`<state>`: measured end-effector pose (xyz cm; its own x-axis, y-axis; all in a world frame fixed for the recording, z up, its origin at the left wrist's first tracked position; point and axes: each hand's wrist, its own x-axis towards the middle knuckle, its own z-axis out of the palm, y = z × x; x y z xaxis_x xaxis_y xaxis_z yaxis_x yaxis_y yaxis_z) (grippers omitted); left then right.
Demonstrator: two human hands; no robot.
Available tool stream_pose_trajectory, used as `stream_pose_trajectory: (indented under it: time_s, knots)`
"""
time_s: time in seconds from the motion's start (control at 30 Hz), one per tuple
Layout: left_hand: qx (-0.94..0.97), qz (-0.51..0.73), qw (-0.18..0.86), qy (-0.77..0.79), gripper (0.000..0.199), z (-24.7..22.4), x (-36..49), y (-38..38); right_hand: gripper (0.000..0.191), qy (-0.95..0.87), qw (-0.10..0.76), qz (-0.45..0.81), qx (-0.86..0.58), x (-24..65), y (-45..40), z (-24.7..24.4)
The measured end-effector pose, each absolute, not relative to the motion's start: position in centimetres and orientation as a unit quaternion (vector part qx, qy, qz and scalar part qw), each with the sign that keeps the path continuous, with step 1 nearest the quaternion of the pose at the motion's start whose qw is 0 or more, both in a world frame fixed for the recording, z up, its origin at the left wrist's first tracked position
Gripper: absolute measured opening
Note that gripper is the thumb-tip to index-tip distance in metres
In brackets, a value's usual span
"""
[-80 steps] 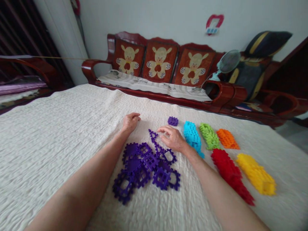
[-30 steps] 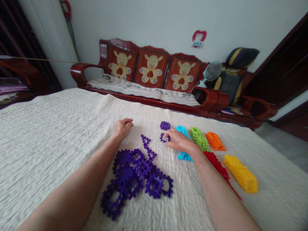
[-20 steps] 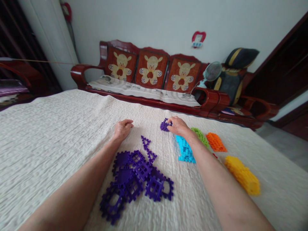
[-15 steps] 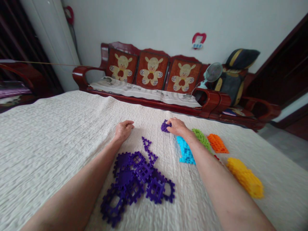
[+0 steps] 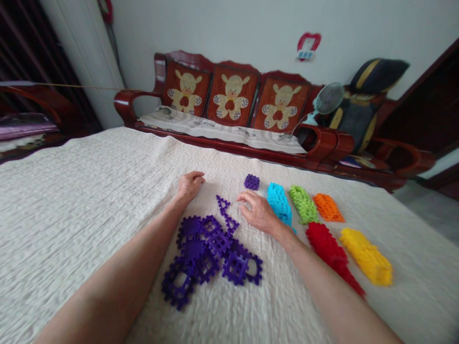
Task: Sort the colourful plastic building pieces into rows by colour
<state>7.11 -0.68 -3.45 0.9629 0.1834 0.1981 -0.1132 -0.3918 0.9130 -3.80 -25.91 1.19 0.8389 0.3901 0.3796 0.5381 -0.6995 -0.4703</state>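
Loose purple toothed plastic building pieces (image 5: 218, 243) lie in an overlapping heap, with small purple triangle pieces (image 5: 231, 223) at its far end. My right hand (image 5: 256, 210) hovers just right of the triangles, its fingers apart and holding nothing. Beyond it stands a small purple stack (image 5: 251, 181), not touched by the hand. My left hand (image 5: 191, 185) rests on the bedspread left of the triangles, fingers loosely bent and slightly apart, with nothing seen in them.
Stacks in blue (image 5: 279, 203), green (image 5: 303, 204), orange (image 5: 328, 208), red (image 5: 330, 251) and yellow (image 5: 367, 257) lie to the right on the white quilted cover (image 5: 89, 200). A wooden sofa (image 5: 129, 107) and a fan (image 5: 329, 98) stand behind.
My right hand has let go of the small purple stack and drawn back toward the triangles. My left hand has stayed about where it was. The view has tilted slightly down.
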Motion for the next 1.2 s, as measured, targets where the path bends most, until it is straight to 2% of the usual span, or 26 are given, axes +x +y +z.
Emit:
stream_pose_trajectory:
  time_s: [0.2,0.37,0.57,0.8,1.0,1.2]
  knots:
    - [0.824,0.130,0.551,0.018,0.035,-3.7,7.2,-0.5,0.025,-0.237,0.336,-0.142,-0.901,-7.0,-25.0,-1.8]
    - [0.845,0.126,0.519,0.031,0.039,-2.6,6.4,-0.6,0.024,-0.237,0.311,-0.160,-0.906,-7.2,-24.7,-3.0]
    - [0.903,0.134,0.408,-0.019,0.032,-1.1,4.4,-0.4,0.027,-0.218,0.287,-0.162,-0.918,-7.1,-24.4,-3.0]
    - [0.944,0.176,0.239,-0.142,0.032,-2.2,0.2,2.7,0.024,-0.198,0.271,-0.175,-0.926,-7.4,-23.9,-2.9]
    - [0.945,0.188,0.206,-0.171,0.028,-2.5,-1.6,3.3,0.024,-0.189,0.265,-0.171,-0.930,-7.5,-23.7,-2.8]
    - [0.948,0.199,0.195,-0.154,0.032,-3.0,-1.7,1.5,0.023,-0.180,0.258,-0.170,-0.934,-7.2,-24.0,-2.9]
